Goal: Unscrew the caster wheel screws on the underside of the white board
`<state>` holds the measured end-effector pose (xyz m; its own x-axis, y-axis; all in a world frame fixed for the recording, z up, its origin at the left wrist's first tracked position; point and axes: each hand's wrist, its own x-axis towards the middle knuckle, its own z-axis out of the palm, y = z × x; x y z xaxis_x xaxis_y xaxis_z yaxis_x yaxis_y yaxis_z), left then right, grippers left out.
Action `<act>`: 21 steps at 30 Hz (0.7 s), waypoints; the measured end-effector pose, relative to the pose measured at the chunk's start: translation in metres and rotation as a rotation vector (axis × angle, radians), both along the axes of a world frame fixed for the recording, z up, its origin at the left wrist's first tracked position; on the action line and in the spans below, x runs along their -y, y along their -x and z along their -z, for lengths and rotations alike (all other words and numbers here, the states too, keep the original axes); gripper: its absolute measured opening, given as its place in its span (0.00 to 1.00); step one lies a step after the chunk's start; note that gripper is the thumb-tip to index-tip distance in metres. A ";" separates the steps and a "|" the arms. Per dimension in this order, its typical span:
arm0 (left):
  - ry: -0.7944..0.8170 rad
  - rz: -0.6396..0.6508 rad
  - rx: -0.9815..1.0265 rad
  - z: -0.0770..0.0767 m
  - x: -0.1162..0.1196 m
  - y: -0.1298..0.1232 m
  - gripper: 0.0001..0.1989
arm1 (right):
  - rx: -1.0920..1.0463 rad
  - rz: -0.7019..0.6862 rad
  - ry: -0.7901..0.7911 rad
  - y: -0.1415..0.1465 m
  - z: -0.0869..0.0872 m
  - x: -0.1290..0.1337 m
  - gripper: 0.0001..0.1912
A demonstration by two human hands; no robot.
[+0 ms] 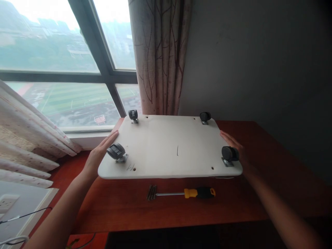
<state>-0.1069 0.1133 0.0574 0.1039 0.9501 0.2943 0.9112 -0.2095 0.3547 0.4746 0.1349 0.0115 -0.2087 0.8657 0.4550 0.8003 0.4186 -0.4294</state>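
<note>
Your left hand [100,152] and right hand [234,145] grasp opposite side edges of the smooth white, round-cornered board [168,145] at the frame's centre, black casters [116,151] on metal plates at its corners. Below centre, a yellow-and-black screwdriver [192,192] lies beside metal screws [151,192] on the reddish wooden table [124,214].

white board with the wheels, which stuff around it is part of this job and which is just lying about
Likely part of it:
- white board, hands at its ends
- four casters on it
- yellow-and-black screwdriver
- what look like screws, by its tip

Probably not:
- dark cable, left
- curtains
- wall socket
</note>
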 end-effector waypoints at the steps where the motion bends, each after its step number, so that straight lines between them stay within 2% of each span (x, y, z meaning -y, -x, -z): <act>1: 0.019 -0.011 -0.021 -0.001 0.003 0.000 0.37 | 0.002 0.010 0.005 0.000 -0.001 0.002 0.31; 4: 0.108 -0.037 -0.074 0.000 0.019 0.002 0.37 | 0.005 0.070 0.001 -0.005 0.003 0.013 0.32; 7: 0.195 -0.097 -0.168 0.004 0.047 0.003 0.24 | 0.056 0.142 0.000 -0.017 0.012 0.033 0.29; 9: 0.180 -0.196 -0.258 0.009 0.069 0.003 0.18 | 0.111 0.189 0.008 -0.027 0.016 0.049 0.25; 11: 0.127 -0.204 -0.261 0.015 0.090 0.001 0.18 | 0.134 0.207 0.036 -0.036 0.014 0.069 0.20; 14: 0.030 -0.118 -0.151 0.023 0.114 -0.008 0.17 | 0.135 0.225 0.082 -0.046 0.000 0.101 0.19; 17: -0.061 0.018 -0.055 0.028 0.132 -0.028 0.14 | 0.130 0.264 0.093 -0.047 -0.019 0.133 0.18; 21: -0.133 0.203 0.004 0.029 0.144 -0.066 0.11 | 0.026 0.253 0.077 -0.029 -0.032 0.166 0.13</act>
<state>-0.0410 -0.0307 0.0288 0.2872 0.8629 0.4159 0.8445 -0.4330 0.3153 0.5038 -0.0307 0.0435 0.0083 0.9238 0.3828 0.8867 0.1702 -0.4299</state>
